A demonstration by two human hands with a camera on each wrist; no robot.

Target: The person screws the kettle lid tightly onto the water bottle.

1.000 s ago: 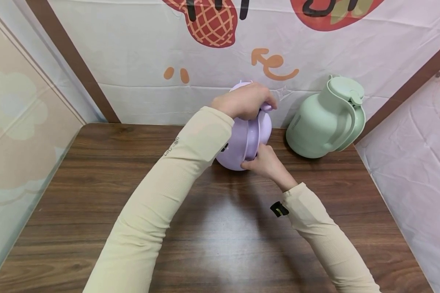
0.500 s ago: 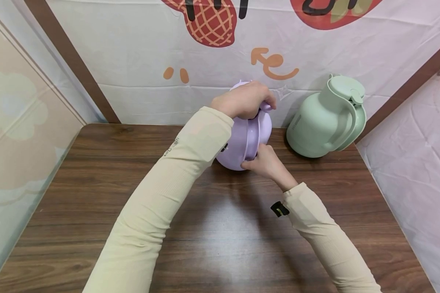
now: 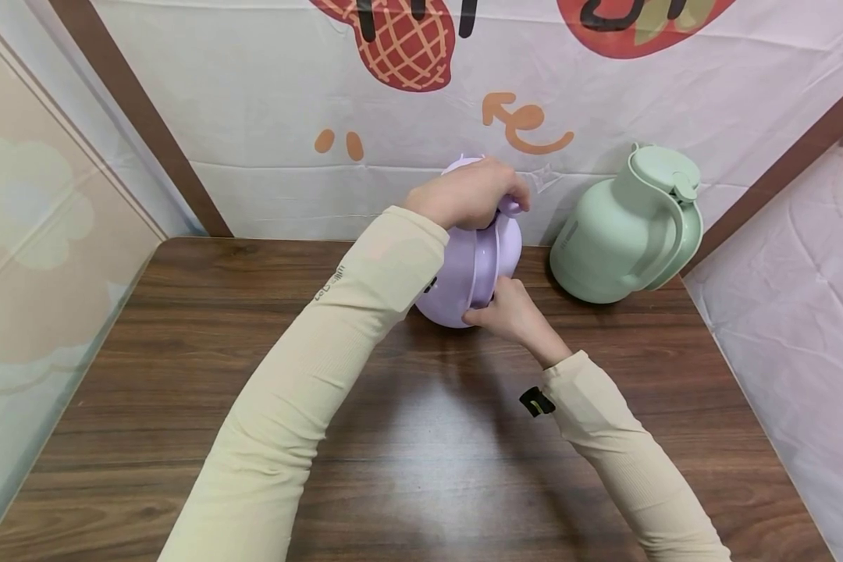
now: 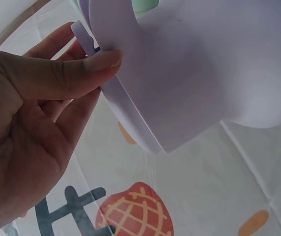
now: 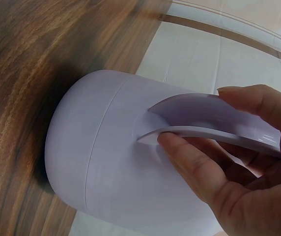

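A lilac thermos jug [image 3: 446, 293] stands upright on the wooden table, close to the back wall. From above, my left hand [image 3: 469, 193] reaches across its top and pinches the lid's edge near the thumb lever [image 3: 510, 206]. In the left wrist view, the thumb lies flat against the jug's neck [image 4: 175, 83] while the fingers sit behind the lid tab [image 4: 83, 38]. Low on the jug's handle [image 5: 194, 110], my right hand [image 3: 509, 311] grips with thumb and curled fingers. The left hand and forearm hide much of the jug's top in the head view.
To the right stands a mint-green thermos jug [image 3: 604, 242], its handle turned toward the front right. A printed cloth wall [image 3: 267, 195] rises directly behind the table [image 3: 421, 468]. More cloth walls flank the left and right sides.
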